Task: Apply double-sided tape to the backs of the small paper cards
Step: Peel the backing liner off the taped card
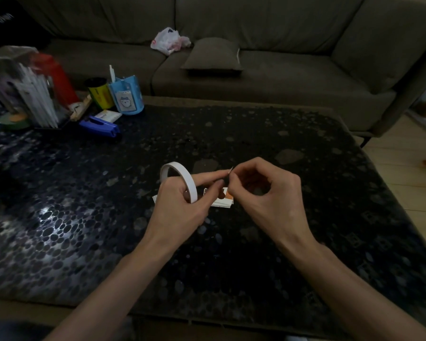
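Dark table (280,134): L grip (180,205) holds tape roll (191,187), R grip (268,190) pinches tape end (230,170).

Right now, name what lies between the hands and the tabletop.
Head view: small paper cards lie on the table beneath the left hand holding the tape roll and the right hand pinching its end.
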Tool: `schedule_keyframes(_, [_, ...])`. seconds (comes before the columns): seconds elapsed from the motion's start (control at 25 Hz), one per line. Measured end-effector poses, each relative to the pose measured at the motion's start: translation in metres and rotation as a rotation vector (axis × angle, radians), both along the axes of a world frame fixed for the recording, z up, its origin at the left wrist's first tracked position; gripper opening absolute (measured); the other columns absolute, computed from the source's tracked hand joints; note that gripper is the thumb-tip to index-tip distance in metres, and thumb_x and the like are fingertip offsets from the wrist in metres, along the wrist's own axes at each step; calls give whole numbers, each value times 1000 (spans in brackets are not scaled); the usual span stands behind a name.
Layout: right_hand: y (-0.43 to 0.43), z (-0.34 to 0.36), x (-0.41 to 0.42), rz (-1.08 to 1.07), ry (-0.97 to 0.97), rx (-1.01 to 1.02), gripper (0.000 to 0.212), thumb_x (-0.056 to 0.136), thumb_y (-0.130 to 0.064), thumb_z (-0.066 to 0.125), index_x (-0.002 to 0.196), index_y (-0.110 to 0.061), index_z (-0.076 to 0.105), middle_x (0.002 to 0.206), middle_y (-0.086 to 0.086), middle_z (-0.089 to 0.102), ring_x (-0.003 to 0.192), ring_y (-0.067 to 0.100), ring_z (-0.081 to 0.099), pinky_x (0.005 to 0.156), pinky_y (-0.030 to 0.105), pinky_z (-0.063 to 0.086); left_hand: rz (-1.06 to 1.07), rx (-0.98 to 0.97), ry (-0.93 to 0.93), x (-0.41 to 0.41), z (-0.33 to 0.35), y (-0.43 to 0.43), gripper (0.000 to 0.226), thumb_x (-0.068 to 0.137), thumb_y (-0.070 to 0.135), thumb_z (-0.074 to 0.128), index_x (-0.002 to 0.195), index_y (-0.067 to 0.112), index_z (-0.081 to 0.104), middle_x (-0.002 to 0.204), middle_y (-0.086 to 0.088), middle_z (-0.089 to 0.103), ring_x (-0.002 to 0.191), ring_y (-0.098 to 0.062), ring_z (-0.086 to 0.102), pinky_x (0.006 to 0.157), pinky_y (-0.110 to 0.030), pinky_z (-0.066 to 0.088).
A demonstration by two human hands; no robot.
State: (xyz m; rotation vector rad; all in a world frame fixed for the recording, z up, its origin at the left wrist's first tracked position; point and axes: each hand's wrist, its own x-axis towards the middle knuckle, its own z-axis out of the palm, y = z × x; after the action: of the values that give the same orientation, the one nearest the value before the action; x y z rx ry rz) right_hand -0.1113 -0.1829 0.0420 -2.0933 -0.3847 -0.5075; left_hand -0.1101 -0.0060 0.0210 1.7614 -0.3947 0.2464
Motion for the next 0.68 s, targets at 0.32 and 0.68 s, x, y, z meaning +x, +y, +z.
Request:
schedule_keyframes(0.32, [-2, -1, 2, 23, 47, -12, 14, 93, -19, 73, 107, -18, 75, 94, -15, 72, 89, -5, 71, 81, 11, 56, 42, 98, -40, -1, -4, 1, 29, 97, 11, 70, 125, 17, 75, 93, 9, 78, 63, 5, 64, 59, -7, 47])
schedule_keyframes(0.68, [-6, 0, 6, 99, 149, 183, 12, 94, -14, 75, 105, -18, 79, 95, -11, 78, 90, 3, 76, 83, 20, 60, 43, 102, -49, -2, -4, 2, 31, 97, 16, 70, 127, 19, 74, 88, 4, 76, 57, -6, 62, 54, -12, 47])
